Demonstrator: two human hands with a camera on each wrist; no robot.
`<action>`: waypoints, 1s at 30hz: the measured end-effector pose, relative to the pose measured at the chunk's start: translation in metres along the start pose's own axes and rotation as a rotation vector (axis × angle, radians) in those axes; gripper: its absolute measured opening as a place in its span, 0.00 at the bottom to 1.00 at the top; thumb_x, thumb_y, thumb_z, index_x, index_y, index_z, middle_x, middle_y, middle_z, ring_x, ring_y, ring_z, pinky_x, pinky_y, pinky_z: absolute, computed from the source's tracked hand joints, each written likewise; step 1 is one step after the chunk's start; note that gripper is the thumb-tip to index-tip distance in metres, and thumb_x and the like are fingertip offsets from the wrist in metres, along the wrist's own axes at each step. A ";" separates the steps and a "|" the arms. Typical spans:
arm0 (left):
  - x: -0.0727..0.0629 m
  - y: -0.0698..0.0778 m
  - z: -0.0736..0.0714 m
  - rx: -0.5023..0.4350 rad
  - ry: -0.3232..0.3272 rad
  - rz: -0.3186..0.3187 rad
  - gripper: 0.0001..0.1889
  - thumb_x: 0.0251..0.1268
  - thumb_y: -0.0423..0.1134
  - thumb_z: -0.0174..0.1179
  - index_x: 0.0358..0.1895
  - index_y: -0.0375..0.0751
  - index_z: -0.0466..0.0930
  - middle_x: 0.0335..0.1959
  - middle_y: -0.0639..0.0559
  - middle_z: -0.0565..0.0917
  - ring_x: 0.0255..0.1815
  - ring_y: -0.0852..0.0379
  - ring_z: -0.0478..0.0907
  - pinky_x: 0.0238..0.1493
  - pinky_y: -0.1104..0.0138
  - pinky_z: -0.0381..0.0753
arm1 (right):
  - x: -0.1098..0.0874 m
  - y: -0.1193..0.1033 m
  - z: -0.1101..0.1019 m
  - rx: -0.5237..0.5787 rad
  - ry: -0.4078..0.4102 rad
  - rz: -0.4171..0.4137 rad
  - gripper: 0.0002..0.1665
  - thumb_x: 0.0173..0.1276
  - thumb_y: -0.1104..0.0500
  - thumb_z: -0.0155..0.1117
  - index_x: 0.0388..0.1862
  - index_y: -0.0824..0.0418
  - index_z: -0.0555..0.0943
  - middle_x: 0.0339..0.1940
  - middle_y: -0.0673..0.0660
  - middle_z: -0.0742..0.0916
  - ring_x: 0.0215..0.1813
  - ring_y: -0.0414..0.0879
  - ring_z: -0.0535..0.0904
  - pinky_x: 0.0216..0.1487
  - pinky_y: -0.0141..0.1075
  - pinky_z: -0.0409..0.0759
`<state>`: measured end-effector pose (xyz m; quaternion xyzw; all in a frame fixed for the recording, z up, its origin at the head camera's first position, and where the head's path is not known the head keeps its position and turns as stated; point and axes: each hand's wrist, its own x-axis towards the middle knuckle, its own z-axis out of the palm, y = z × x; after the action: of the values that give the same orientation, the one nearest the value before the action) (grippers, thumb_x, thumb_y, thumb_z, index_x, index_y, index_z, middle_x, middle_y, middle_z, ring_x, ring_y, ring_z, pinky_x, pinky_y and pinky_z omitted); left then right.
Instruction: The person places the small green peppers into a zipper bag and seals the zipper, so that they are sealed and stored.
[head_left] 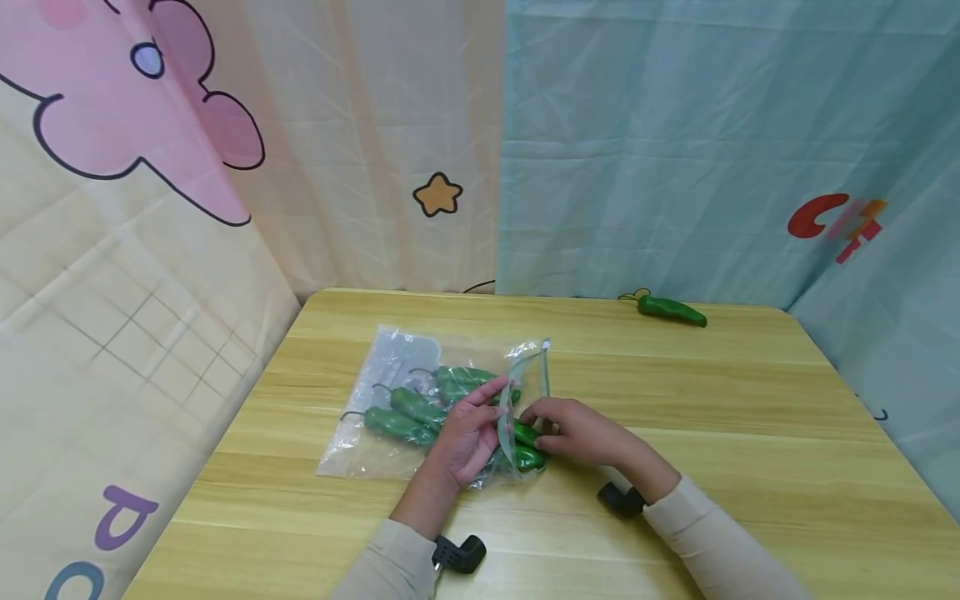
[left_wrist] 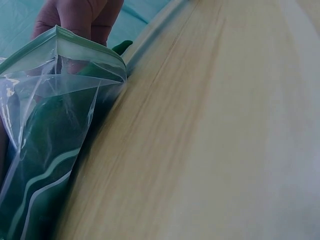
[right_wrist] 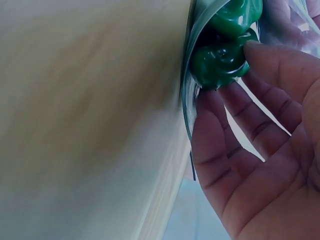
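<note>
A clear zip bag (head_left: 341,454) with a green-edged mouth lies on the table, its mouth facing right. Several green peppers (head_left: 397,426) with thin stems show through its plastic. My left hand (head_left: 467,437) is at the mouth, thumb and fingers holding the rim. From the right, my right hand (head_left: 581,432) reaches to the opening. In the right wrist view its thumb and fingers pinch the blunt end of a glossy green pepper (right_wrist: 220,62) inside the rim, with another pepper (right_wrist: 235,17) right beside it. The left wrist view shows the bag (left_wrist: 55,115) standing open at the top.
One more green pepper (head_left: 672,311) lies at the table's back edge, right of centre. The wood-grain table (head_left: 750,433) meets printed curtains (head_left: 637,150) at the back and sides. Black wrist cameras (head_left: 461,554) are on both wrists.
</note>
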<state>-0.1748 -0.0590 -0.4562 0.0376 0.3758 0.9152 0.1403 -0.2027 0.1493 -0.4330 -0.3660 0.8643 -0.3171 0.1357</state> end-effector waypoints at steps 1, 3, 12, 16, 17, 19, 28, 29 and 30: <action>0.000 0.000 0.000 -0.001 -0.001 -0.001 0.22 0.68 0.20 0.44 0.55 0.43 0.81 0.66 0.39 0.70 0.40 0.57 0.75 0.39 0.70 0.77 | 0.001 0.000 0.000 -0.001 0.005 -0.002 0.14 0.69 0.64 0.65 0.53 0.57 0.81 0.40 0.44 0.82 0.40 0.40 0.76 0.43 0.36 0.79; 0.000 0.000 0.000 -0.005 -0.002 0.000 0.22 0.68 0.20 0.44 0.55 0.43 0.82 0.65 0.40 0.70 0.41 0.57 0.75 0.39 0.70 0.77 | 0.002 -0.001 0.001 0.000 0.014 -0.008 0.14 0.68 0.65 0.65 0.52 0.58 0.81 0.39 0.44 0.82 0.38 0.39 0.76 0.41 0.35 0.79; 0.000 0.000 0.000 -0.008 -0.018 -0.001 0.23 0.68 0.20 0.43 0.53 0.44 0.82 0.64 0.41 0.70 0.41 0.56 0.73 0.38 0.71 0.77 | 0.004 -0.004 0.002 -0.001 0.025 -0.016 0.15 0.67 0.66 0.65 0.53 0.59 0.81 0.38 0.45 0.82 0.37 0.40 0.75 0.39 0.34 0.78; 0.000 0.000 0.000 -0.008 -0.016 -0.003 0.22 0.68 0.20 0.43 0.53 0.44 0.82 0.64 0.41 0.70 0.41 0.56 0.73 0.38 0.71 0.78 | 0.003 -0.003 0.002 0.003 0.016 -0.012 0.17 0.66 0.67 0.64 0.54 0.59 0.81 0.37 0.48 0.82 0.36 0.40 0.75 0.38 0.35 0.77; 0.000 0.000 0.000 -0.008 -0.016 -0.003 0.22 0.68 0.20 0.43 0.53 0.44 0.82 0.64 0.41 0.70 0.41 0.56 0.73 0.38 0.71 0.78 | 0.003 -0.002 0.002 0.005 0.013 -0.009 0.17 0.66 0.68 0.64 0.54 0.59 0.81 0.37 0.49 0.82 0.36 0.41 0.75 0.38 0.35 0.77; 0.000 0.000 0.000 -0.007 -0.014 -0.002 0.22 0.68 0.20 0.43 0.53 0.44 0.82 0.64 0.41 0.70 0.41 0.57 0.74 0.38 0.70 0.78 | 0.003 -0.001 0.003 0.011 0.005 -0.003 0.19 0.65 0.68 0.63 0.55 0.59 0.81 0.37 0.51 0.83 0.36 0.41 0.75 0.38 0.35 0.77; 0.000 0.000 0.000 -0.003 -0.009 0.003 0.22 0.68 0.20 0.44 0.55 0.42 0.81 0.65 0.39 0.69 0.41 0.56 0.74 0.39 0.70 0.78 | 0.002 -0.001 0.002 -0.015 0.026 -0.032 0.18 0.64 0.69 0.61 0.53 0.61 0.82 0.39 0.49 0.82 0.39 0.44 0.76 0.40 0.35 0.77; 0.000 0.000 0.000 -0.001 -0.010 0.003 0.22 0.68 0.20 0.44 0.55 0.42 0.81 0.65 0.39 0.69 0.41 0.56 0.74 0.39 0.70 0.78 | 0.002 -0.002 0.002 -0.017 0.030 -0.036 0.18 0.64 0.69 0.61 0.52 0.61 0.82 0.39 0.48 0.82 0.40 0.45 0.76 0.41 0.35 0.77; 0.000 0.000 0.000 -0.002 -0.010 0.002 0.22 0.68 0.20 0.44 0.55 0.42 0.81 0.65 0.39 0.69 0.41 0.56 0.74 0.39 0.70 0.78 | 0.002 -0.002 0.002 -0.017 0.033 -0.038 0.17 0.64 0.69 0.61 0.52 0.62 0.82 0.40 0.48 0.82 0.40 0.45 0.76 0.41 0.35 0.77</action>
<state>-0.1749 -0.0593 -0.4564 0.0424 0.3743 0.9155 0.1413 -0.2021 0.1462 -0.4328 -0.3782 0.8621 -0.3182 0.1120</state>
